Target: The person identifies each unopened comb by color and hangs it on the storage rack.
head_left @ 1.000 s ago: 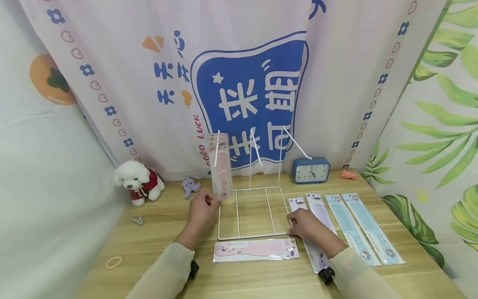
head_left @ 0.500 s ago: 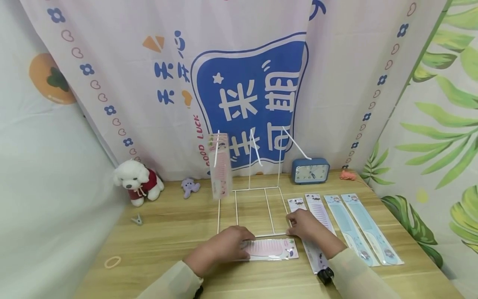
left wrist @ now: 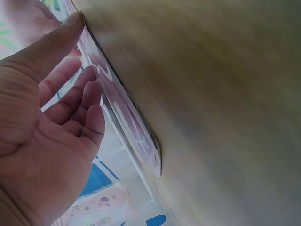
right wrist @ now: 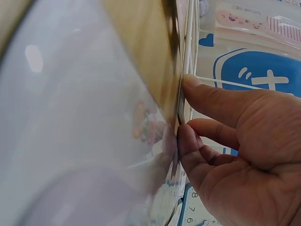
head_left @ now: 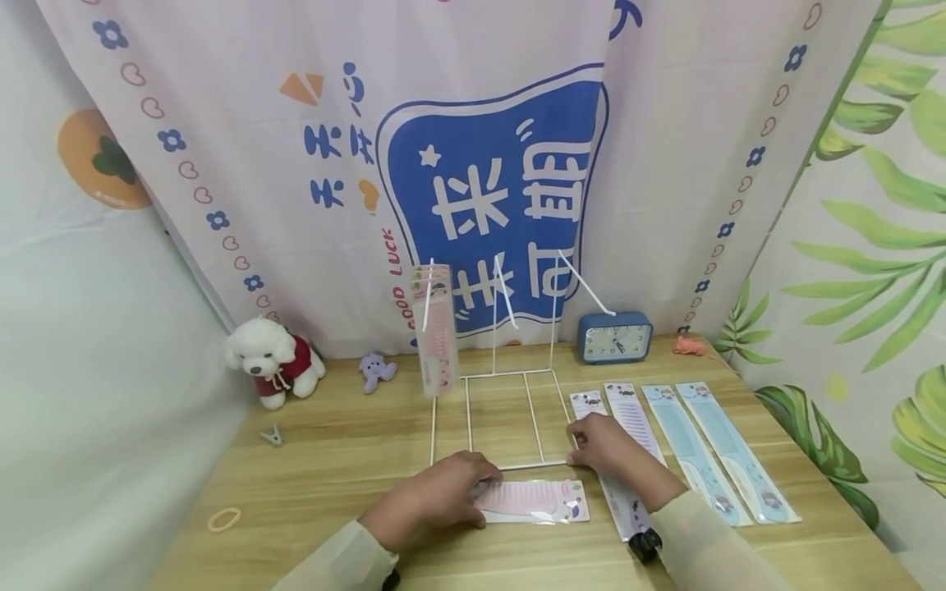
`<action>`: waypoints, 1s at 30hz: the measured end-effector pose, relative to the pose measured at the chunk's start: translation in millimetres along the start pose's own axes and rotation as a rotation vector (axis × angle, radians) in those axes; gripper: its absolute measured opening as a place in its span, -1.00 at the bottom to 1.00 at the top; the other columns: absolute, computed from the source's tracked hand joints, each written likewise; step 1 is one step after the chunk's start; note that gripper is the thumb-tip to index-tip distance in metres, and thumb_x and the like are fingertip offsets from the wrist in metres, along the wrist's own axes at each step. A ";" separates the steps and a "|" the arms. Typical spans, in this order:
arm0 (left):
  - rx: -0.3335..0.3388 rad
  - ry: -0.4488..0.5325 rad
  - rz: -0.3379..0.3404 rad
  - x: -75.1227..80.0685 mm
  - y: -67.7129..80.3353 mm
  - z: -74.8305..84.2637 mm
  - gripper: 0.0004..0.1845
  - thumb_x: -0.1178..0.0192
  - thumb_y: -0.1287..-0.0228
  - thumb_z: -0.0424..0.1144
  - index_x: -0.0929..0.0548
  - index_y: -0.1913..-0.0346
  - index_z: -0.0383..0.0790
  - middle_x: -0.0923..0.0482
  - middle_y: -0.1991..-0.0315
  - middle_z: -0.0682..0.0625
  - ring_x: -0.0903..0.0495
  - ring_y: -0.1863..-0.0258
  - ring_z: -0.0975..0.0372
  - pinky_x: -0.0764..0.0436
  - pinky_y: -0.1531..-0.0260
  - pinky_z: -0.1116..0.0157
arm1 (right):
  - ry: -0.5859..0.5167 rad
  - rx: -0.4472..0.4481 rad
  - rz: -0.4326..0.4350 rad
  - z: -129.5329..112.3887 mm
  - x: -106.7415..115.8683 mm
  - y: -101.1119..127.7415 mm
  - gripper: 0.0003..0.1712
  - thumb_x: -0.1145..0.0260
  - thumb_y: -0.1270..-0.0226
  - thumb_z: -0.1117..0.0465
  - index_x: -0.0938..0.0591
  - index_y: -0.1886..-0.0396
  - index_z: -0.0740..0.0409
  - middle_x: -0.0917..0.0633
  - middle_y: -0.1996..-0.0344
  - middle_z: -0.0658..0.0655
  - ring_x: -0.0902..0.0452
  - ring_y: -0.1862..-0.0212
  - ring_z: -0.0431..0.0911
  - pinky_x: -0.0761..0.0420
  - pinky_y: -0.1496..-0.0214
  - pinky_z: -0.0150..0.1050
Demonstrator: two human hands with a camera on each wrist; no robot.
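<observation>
On the table lies a pink comb (head_left: 528,501) in a flat clear pack, set crosswise before a white wire rack (head_left: 534,465). My left hand (head_left: 443,497) grips the pack's left end, thumb at the near edge and fingers at the far one; that end is hidden under the hand. In the left wrist view the thumb (left wrist: 70,28) and curled fingertips meet the edge of the comb pack (left wrist: 124,108). My right hand (head_left: 606,447) pinches the rack's front right corner. Several packed pink combs (head_left: 439,336) hang from the rack's left hook.
Packed purple combs (head_left: 631,414) lie right of the rack, one partly under my right forearm. Beyond them are two blue ones (head_left: 683,435). A blue clock (head_left: 615,338), white toy dog (head_left: 266,357), purple toy (head_left: 377,371), small clip (head_left: 272,435) and rubber band (head_left: 224,519) stand around.
My left hand has come down from the hanging combs to the pink comb pack on the table and gripped its left end. The pack has shifted slightly toward me. The right hand stays put.
</observation>
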State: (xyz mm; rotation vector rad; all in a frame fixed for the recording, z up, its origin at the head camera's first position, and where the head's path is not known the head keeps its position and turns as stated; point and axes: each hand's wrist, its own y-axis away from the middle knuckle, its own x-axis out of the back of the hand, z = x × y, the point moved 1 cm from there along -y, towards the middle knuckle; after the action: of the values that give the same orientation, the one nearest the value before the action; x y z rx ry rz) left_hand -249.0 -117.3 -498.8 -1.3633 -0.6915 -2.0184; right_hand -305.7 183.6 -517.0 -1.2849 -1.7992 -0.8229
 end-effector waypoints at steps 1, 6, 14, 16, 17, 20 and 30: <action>0.002 0.002 -0.007 0.1 1.0 0.3 -0.34 -0.70 -0.14 -0.12 -0.73 -0.32 -0.04 -0.71 -0.21 0.15 -0.63 -0.25 0.28 -0.66 -0.36 0.26 | 0.001 0.004 0.003 -0.2 0.0 0.5 -0.48 -0.69 -0.24 0.22 -0.43 0.57 0.09 -0.33 0.61 -0.05 -0.26 0.47 -0.15 -0.21 0.36 -0.30; 0.005 0.020 -0.031 -1.1 4.6 1.4 -0.30 -0.72 -0.11 -0.13 -0.69 -0.35 -0.02 -0.68 -0.20 0.20 -0.59 -0.25 0.33 -0.65 -0.36 0.28 | -0.003 0.019 0.010 -0.6 2.1 1.4 -0.49 -0.68 -0.24 0.23 -0.44 0.56 0.10 -0.33 0.62 -0.06 -0.26 0.47 -0.16 -0.22 0.37 -0.31; 0.007 0.007 -0.036 -5.1 7.6 0.8 -0.22 -0.70 -0.12 -0.13 -0.62 -0.43 0.02 -0.63 -0.20 0.21 -0.53 -0.27 0.32 -0.64 -0.36 0.27 | -0.006 0.030 0.009 0.1 2.1 1.4 -0.48 -0.68 -0.24 0.23 -0.43 0.57 0.09 -0.32 0.62 -0.07 -0.26 0.48 -0.17 -0.23 0.37 -0.31; -0.002 -0.006 -0.036 -5.9 8.3 1.3 -0.25 -0.70 -0.12 -0.13 -0.65 -0.40 0.04 -0.62 -0.17 0.21 -0.52 -0.23 0.34 -0.63 -0.33 0.30 | -0.005 0.033 0.011 0.2 1.8 1.9 -0.48 -0.69 -0.23 0.23 -0.43 0.56 0.09 -0.32 0.62 -0.07 -0.27 0.47 -0.16 -0.23 0.36 -0.31; -0.003 -0.003 -0.035 -6.1 8.6 1.7 -0.27 -0.70 -0.12 -0.14 -0.66 -0.37 0.04 -0.61 -0.15 0.21 -0.52 -0.20 0.36 -0.63 -0.31 0.32 | -0.004 0.035 0.013 0.3 1.6 2.1 -0.48 -0.69 -0.22 0.23 -0.43 0.56 0.10 -0.33 0.62 -0.06 -0.27 0.47 -0.15 -0.24 0.36 -0.30; 0.009 0.065 -0.020 -4.9 9.8 2.1 -0.39 -0.66 -0.14 -0.23 -0.70 -0.27 0.03 -0.57 -0.07 0.20 -0.52 -0.06 0.40 -0.66 -0.18 0.37 | 0.001 0.038 0.013 1.0 1.3 2.1 -0.48 -0.69 -0.22 0.23 -0.44 0.56 0.12 -0.32 0.62 -0.06 -0.28 0.47 -0.15 -0.24 0.36 -0.30; -0.058 0.387 0.125 15.5 17.7 -9.5 -0.76 -0.26 -0.52 -0.47 -0.65 -0.03 -0.04 -0.65 0.10 0.16 -0.57 0.10 0.38 -0.68 0.06 0.34 | 0.014 0.107 0.026 3.4 1.8 1.6 -0.63 -0.52 -0.25 0.39 -0.46 0.54 0.22 -0.25 0.65 -0.09 -0.17 0.51 -0.20 -0.15 0.39 -0.35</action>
State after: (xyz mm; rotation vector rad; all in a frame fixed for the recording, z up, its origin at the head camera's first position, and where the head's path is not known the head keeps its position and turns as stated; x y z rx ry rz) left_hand -246.6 -139.0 -485.8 -0.9758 -0.3675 -2.1283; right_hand -305.3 187.8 -517.1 -1.2280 -1.7871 -0.7100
